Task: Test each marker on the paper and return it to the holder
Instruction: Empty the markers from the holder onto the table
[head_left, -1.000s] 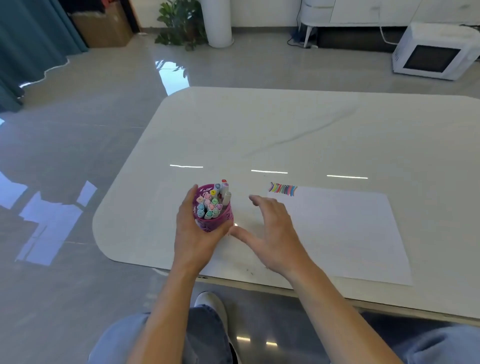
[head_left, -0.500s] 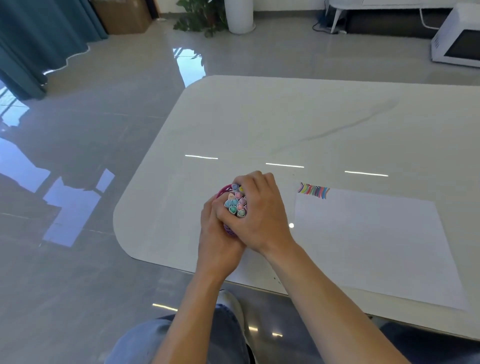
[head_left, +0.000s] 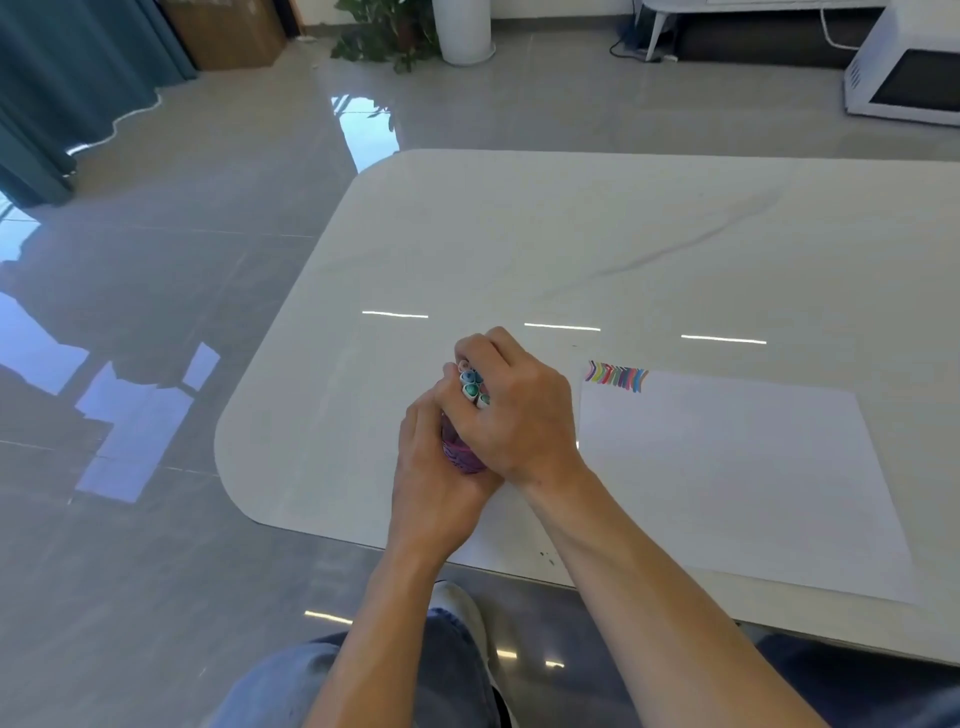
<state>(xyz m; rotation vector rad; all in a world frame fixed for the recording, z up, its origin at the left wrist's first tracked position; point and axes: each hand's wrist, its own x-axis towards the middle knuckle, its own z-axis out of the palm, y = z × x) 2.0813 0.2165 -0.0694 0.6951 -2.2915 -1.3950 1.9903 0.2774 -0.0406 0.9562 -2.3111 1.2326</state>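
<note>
A purple holder (head_left: 460, 453) stands on the white table (head_left: 519, 234), mostly hidden by both hands. My left hand (head_left: 434, 483) grips it from the near left side. My right hand (head_left: 514, 410) curls over the top and wraps round the bundle of markers (head_left: 471, 387), whose blue and green caps show between the fingers. To the right lies a white sheet of paper (head_left: 727, 478) with a row of coloured test strokes (head_left: 616, 375) in its far left corner.
The table's rounded near-left corner (head_left: 234, 467) is close to the holder. Beyond it is glossy grey floor. A white microwave (head_left: 906, 67) sits on the floor at far right, a potted plant (head_left: 384, 36) at the back. My knees and a shoe are below the table edge.
My right hand moved from flat on the table onto the holder's top and closed round the markers. Fewer caps show now than half a second ago. The left hand kept its grip.
</note>
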